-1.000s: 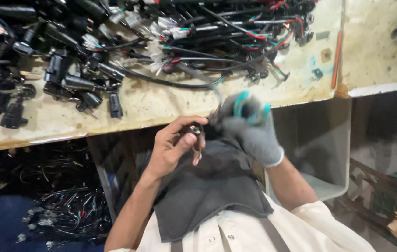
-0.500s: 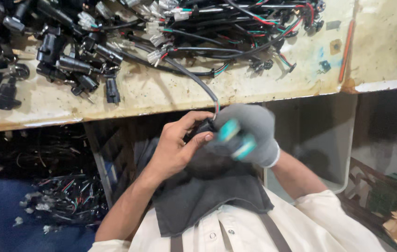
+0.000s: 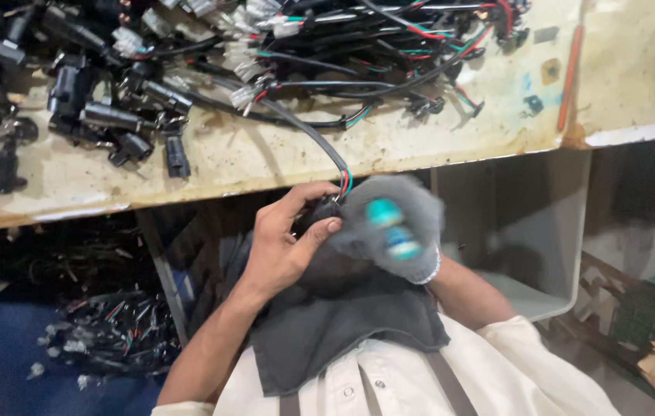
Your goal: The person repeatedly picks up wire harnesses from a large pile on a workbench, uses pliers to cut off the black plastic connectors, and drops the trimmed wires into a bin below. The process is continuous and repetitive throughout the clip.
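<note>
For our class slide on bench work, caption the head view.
Bare left hand and gloved right hand grip a black connector on a grey cable.

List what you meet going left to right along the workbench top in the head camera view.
Black plug parts → white connectors → tangle of coloured wires → small blue piece → brown square patch → orange stick near the workbench seam.

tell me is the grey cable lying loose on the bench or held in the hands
Held: one end of the grey cable runs off the bench into the black part both hands grip.
</note>
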`<act>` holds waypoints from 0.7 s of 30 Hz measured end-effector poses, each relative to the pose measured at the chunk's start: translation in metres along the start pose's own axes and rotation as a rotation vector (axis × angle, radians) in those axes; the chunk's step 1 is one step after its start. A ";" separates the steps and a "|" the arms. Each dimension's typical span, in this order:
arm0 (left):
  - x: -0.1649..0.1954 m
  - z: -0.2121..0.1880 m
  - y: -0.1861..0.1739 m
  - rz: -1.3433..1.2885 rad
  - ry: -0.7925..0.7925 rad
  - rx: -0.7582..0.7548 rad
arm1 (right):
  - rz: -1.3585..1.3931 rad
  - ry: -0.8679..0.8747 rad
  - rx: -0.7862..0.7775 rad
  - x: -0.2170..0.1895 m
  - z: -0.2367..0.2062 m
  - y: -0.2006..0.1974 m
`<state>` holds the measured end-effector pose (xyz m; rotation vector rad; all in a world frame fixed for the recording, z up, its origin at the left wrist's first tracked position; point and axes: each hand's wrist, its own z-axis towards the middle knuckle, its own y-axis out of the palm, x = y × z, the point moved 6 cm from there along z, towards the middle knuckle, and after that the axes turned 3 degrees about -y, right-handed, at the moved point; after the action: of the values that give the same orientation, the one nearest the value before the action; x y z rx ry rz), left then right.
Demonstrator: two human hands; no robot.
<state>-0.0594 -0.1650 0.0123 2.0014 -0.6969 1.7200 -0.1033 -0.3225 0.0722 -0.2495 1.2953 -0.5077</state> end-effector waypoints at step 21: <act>-0.014 -0.024 -0.001 -0.400 -0.169 0.057 | 1.305 0.349 0.448 0.045 0.030 0.012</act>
<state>-0.0791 -0.1481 0.0026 2.1645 -0.2710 1.3626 -0.0631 -0.3374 0.0362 1.0547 1.3511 0.3142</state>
